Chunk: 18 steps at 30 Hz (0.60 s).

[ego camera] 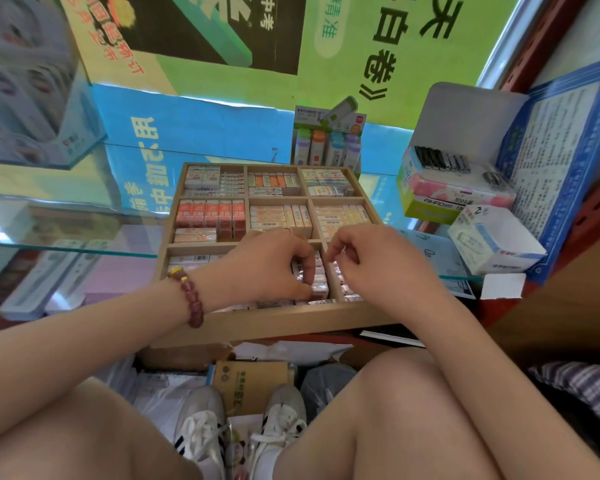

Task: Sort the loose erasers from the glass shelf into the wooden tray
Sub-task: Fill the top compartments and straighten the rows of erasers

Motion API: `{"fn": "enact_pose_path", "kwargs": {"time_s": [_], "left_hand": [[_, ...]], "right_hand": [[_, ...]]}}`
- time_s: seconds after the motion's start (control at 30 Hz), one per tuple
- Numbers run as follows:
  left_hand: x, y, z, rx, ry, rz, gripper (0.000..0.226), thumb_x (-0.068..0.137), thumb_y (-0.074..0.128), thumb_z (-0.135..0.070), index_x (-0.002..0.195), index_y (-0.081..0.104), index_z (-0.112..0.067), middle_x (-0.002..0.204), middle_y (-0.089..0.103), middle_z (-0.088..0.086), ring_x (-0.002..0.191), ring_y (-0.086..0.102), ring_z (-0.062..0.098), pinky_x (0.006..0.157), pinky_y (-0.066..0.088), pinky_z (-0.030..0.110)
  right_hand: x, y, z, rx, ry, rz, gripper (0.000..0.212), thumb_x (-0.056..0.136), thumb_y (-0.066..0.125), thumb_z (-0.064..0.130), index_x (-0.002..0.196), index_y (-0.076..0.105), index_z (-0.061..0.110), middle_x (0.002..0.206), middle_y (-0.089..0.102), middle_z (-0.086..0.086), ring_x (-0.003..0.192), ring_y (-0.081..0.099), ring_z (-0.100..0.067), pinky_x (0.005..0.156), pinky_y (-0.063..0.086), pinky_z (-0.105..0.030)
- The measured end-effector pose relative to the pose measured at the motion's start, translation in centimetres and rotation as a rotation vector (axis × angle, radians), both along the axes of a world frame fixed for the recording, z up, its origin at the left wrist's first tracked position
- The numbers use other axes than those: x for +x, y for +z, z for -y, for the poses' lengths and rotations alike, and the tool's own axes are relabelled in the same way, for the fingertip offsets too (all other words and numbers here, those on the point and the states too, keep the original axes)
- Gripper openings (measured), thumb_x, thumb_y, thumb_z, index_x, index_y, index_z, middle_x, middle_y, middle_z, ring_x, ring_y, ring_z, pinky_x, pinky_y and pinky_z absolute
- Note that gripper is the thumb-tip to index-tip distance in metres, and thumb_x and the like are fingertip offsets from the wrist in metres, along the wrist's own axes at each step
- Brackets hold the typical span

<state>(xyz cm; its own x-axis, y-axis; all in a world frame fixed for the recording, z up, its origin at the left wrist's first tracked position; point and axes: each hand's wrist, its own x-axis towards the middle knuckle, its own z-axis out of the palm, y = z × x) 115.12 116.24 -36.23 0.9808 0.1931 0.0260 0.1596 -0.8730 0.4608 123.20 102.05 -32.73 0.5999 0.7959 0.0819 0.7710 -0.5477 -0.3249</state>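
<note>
A wooden tray [274, 323] with a three-by-three grid of compartments sits on the glass shelf [66, 247], its cells filled with rows of wrapped erasers [208, 213]. My left hand [267, 268], with a red bead bracelet on the wrist, is curled over the front middle compartment and pinches a small pinkish wrapped eraser [317, 278] there. My right hand [368, 261] hovers over the front right compartment with its fingers curled down onto the erasers [347, 292]; what it holds is hidden by the fingers.
A display box of correction tapes [326, 140] stands behind the tray. Stacked stationery boxes [458, 195] and a white box [496, 240] sit to the right beside a blue open carton [565, 161]. Packages lie under the glass at left. My knees and shoes are below.
</note>
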Motion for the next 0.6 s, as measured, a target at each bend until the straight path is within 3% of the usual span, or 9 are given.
{"fn": "enact_pose_path", "kwargs": {"time_s": [0.1, 0.2, 0.4, 0.6], "left_hand": [[-0.3, 0.4, -0.6, -0.132, -0.012, -0.037, 0.014, 0.069, 0.078, -0.037, 0.07, 0.064, -0.032, 0.097, 0.063, -0.008, 0.095, 0.058, 0.012, 0.09, 0.047, 0.042], [-0.6, 0.9, -0.7, -0.19, -0.046, -0.027, 0.013, 0.072, 0.078, -0.035, 0.077, 0.067, -0.03, 0.096, 0.064, -0.007, 0.095, 0.059, 0.011, 0.091, 0.047, 0.041], [-2.0, 1.6, -1.7, -0.184, -0.096, 0.016, 0.006, 0.081, 0.07, -0.024, 0.086, 0.068, -0.025, 0.096, 0.065, -0.012, 0.094, 0.059, 0.0, 0.094, 0.047, 0.03], [-3.0, 2.1, -1.9, -0.126, -0.003, 0.159, 0.013, 0.082, 0.066, -0.018, 0.085, 0.068, -0.031, 0.101, 0.061, -0.018, 0.101, 0.054, 0.0, 0.098, 0.041, 0.033]], "right_hand": [[0.6, -0.2, 0.1, 0.129, -0.074, -0.035, 0.021, 0.086, 0.049, 0.012, 0.083, 0.061, 0.028, 0.062, 0.045, 0.011, 0.067, 0.049, -0.011, 0.062, 0.039, -0.028], [1.0, -0.4, 0.5, 0.133, -0.09, -0.082, 0.022, 0.084, 0.049, 0.01, 0.078, 0.06, 0.029, 0.058, 0.047, 0.01, 0.062, 0.05, -0.009, 0.06, 0.04, -0.028], [1.4, -0.6, 1.3, 0.127, -0.084, -0.154, 0.023, 0.081, 0.051, 0.008, 0.076, 0.062, 0.027, 0.055, 0.047, 0.01, 0.058, 0.048, -0.008, 0.064, 0.046, -0.03], [1.5, -0.7, 1.3, 0.15, -0.041, -0.187, 0.023, 0.083, 0.058, 0.011, 0.072, 0.058, 0.032, 0.058, 0.047, 0.01, 0.058, 0.046, -0.005, 0.064, 0.045, -0.03]]}}
